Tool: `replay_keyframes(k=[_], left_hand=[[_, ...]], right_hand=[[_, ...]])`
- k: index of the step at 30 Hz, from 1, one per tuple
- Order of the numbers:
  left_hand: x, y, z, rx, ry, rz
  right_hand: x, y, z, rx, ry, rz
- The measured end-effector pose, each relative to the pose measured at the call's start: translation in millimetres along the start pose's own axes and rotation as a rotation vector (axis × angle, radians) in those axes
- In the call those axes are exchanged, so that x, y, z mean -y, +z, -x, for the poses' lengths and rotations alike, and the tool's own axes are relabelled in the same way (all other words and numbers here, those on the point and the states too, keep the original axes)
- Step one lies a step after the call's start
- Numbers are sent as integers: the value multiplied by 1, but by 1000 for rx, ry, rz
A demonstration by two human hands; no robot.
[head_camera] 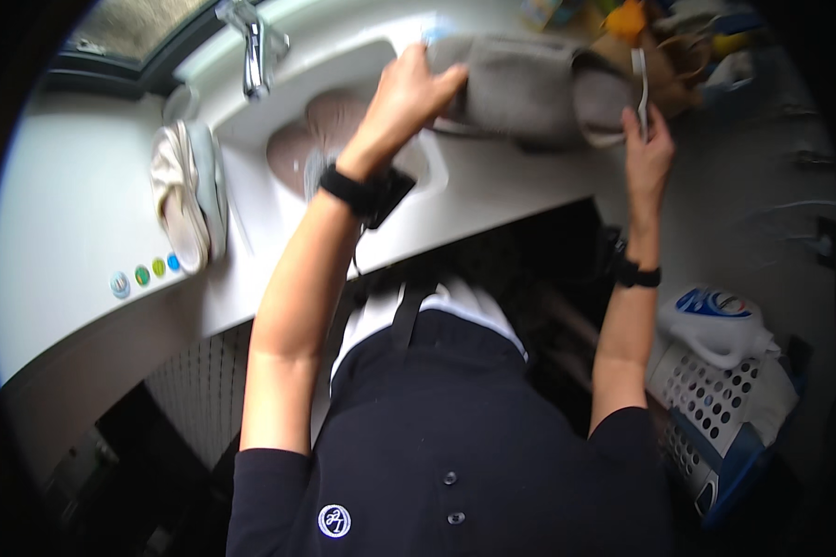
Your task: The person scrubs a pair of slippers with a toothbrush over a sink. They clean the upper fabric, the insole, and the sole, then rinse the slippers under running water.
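Note:
My left hand [414, 90] grips the near end of a grey fabric slipper [519, 90], blurred, above the counter to the right of the sink. Between the fingers and thumb of my right hand [649, 143] is a slim white stick, likely a toothbrush [642, 87], pointing away from me. That hand is beside the slipper's open end; whether it touches it I cannot tell. In the white sink [240, 125] lie brownish rounded pieces [289, 157], perhaps slippers, partly hidden by my left forearm.
A chrome faucet [253, 56] stands behind the sink. Cream and pale blue slippers [181, 198] lean together on the left counter, near several small round coloured discs [143, 274]. At right, a detergent bottle [714, 324] sits on a perforated laundry basket [710, 397]. A brown bag [669, 66] stands at back right.

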State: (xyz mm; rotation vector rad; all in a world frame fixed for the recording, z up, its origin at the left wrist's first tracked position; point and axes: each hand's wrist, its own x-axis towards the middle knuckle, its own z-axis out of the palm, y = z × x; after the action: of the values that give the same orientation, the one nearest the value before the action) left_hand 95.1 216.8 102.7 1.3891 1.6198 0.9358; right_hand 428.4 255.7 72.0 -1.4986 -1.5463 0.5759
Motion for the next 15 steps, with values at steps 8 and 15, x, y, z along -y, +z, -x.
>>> replay_keyframes(k=[8, 15], left_hand=[[45, -26, 16, -205, 32, -137], [23, -26, 107, -554, 201, -183]], right_hand=[[-30, -6, 6, -25, 36, 115], [-1, -15, 11, -132, -15, 215]])
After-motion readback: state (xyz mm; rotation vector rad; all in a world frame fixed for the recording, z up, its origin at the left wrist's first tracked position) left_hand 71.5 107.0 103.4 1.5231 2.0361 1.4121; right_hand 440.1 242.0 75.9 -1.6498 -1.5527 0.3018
